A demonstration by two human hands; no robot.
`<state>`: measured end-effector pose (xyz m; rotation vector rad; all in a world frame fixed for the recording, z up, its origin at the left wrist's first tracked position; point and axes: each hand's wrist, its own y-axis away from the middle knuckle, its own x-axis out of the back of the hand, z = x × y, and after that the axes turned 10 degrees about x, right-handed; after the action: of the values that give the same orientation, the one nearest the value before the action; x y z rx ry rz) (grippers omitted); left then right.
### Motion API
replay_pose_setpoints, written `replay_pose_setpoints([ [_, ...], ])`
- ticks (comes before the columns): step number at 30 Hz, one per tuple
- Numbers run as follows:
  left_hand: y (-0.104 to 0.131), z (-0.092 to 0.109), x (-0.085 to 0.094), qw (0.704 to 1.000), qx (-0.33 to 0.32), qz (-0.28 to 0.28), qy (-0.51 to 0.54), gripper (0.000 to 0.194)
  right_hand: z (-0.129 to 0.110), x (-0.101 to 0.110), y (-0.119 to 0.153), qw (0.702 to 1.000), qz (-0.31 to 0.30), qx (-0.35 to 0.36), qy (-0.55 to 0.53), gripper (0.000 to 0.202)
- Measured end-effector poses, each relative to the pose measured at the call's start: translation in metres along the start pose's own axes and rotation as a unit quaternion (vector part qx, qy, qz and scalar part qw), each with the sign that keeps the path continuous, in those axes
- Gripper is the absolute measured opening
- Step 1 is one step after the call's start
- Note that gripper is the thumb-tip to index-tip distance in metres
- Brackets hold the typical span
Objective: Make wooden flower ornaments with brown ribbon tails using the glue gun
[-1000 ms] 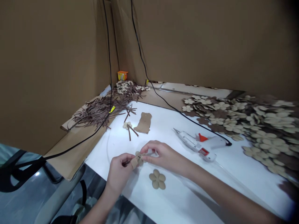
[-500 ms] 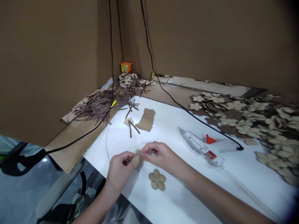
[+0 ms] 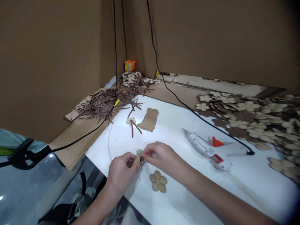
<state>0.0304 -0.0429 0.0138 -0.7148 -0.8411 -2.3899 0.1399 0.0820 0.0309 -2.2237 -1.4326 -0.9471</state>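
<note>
Near the front of the white board (image 3: 173, 131), a small beige flower (image 3: 140, 153) is between my two hands. My left hand (image 3: 123, 173) pinches thin brown strips at its left side, and a tan wrap or fingertip covering shows at the thumb. My right hand (image 3: 161, 154) has its fingertips pinched together at the flower's right edge; what they grip is too small to tell. A loose beige five-petal flower (image 3: 158, 181) lies just below my right hand. Farther back lies a small flower (image 3: 130, 121) with brown strips, beside a torn cardboard piece (image 3: 150, 119).
A white glue gun (image 3: 206, 150) lies at the right, its black cord (image 3: 173, 93) crossing the board's back edge. Flower shapes (image 3: 255, 118) are heaped far right. Brown strips (image 3: 100, 103) and an orange box (image 3: 130, 65) sit at the back left, by cardboard walls.
The view has shifted slightly, so the board's back items appear farther right. My left thumb has closed in over the tan piece; both hands stay at the small flower.
</note>
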Motion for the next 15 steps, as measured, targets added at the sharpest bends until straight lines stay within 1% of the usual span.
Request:
replay_pose_setpoints([
  [4,-0.0004,0.0001,0.0016,1.000,0.002,-0.014,0.003,0.020,0.0001,0.0018,0.0004,1.000,0.004,-0.012,-0.002,0.014],
  [10,-0.0016,0.0012,0.0087,0.998,-0.029,-0.053,0.016,0.033,0.0020,0.0050,0.0014,0.999,-0.001,-0.016,-0.050,0.015],
  [15,-0.0043,0.0008,0.0072,0.996,-0.042,-0.060,0.052,0.030,0.0040,0.0038,0.0013,0.996,-0.004,-0.019,-0.087,0.016],
])
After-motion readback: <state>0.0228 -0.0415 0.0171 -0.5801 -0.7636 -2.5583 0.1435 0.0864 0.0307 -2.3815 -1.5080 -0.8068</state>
